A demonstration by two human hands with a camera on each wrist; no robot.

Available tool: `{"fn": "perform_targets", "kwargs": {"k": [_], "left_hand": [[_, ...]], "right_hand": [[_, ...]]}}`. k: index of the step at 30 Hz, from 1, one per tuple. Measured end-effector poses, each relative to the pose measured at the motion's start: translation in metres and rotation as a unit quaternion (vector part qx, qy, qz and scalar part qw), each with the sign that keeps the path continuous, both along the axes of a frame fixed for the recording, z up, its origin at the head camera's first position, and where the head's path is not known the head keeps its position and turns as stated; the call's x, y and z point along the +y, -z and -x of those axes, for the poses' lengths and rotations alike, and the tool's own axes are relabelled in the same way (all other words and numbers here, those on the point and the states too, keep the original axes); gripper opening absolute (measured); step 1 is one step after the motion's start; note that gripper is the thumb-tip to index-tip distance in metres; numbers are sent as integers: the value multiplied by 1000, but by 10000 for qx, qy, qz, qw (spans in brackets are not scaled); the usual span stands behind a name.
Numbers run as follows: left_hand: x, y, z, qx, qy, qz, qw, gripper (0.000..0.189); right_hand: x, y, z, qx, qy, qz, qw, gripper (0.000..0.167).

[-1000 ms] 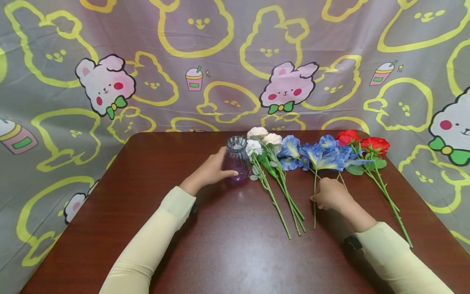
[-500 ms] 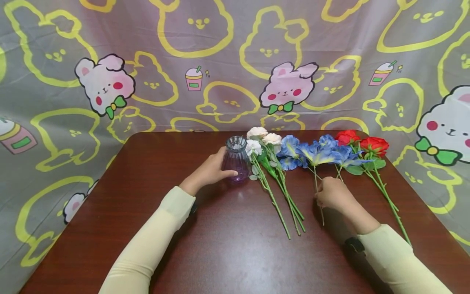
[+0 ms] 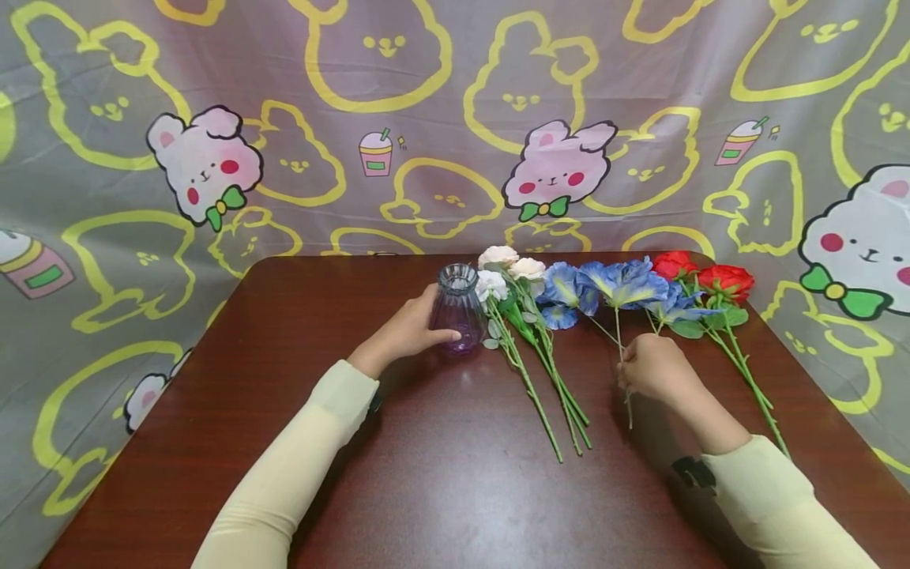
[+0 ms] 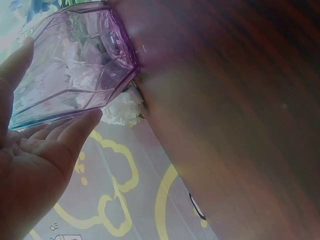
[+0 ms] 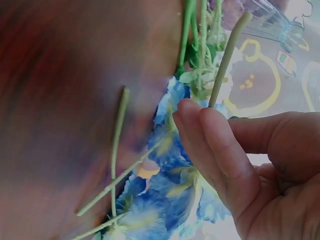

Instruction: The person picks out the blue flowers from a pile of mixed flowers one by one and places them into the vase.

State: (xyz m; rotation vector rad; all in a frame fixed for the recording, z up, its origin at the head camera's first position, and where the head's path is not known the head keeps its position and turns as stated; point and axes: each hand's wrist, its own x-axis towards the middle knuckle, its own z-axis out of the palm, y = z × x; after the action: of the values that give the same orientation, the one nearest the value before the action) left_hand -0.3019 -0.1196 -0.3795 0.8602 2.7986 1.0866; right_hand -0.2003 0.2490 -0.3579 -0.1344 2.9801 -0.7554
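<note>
In the head view my left hand [image 3: 405, 332] grips a ribbed glass vase [image 3: 458, 308], grey at the rim and purple at the base, upright on the table. The left wrist view shows thumb and fingers on opposite sides of the vase [image 4: 75, 65]. My right hand [image 3: 657, 367] pinches the stem of a blue artificial flower [image 3: 626, 284]; its bloom points away from me. In the right wrist view the lower stem [image 5: 227, 65] sticks out past the fingertips. Other blue flowers [image 3: 562, 288] lie beside and behind it, and their stems [image 5: 117, 135] rest on the table.
Pale pink and white flowers [image 3: 526, 270] with green stems lie just right of the vase. Red roses [image 3: 725, 282] lie at the far right of the brown table [image 3: 455, 474]. A curtain [image 3: 441, 118] with cartoon rabbits hangs behind the table.
My right hand has moved slightly right with the blue flower; its bloom has shifted up and right, away from the other blue flowers. The left hand and vase have stayed put.
</note>
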Motion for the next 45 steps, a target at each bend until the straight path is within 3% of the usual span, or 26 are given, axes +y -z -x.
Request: {"fn": "perform_targets", "kwargs": {"k": [6,12,20,29,45], "left_hand": [[0,2,0,6,-12,39,10000,81],[1,1,1,-57,-25,15,10000,81],[2,-2,0,-124,-77,-103,9998,84],[1,0,0,-56,-107,-94,9999,83],[0,2,1,100,-115,-99,9998,84]], "right_hand": [[-1,-9,4,262,4,-108,9996,11],[-9,-20,9,418,118,235,9988,15],[-26,-32,18,960,209,428,9942,13],[-48,-41,26,1093,79,776,9909,15],[-101,-53,44,1998,-442,1424,9684,9]]}}
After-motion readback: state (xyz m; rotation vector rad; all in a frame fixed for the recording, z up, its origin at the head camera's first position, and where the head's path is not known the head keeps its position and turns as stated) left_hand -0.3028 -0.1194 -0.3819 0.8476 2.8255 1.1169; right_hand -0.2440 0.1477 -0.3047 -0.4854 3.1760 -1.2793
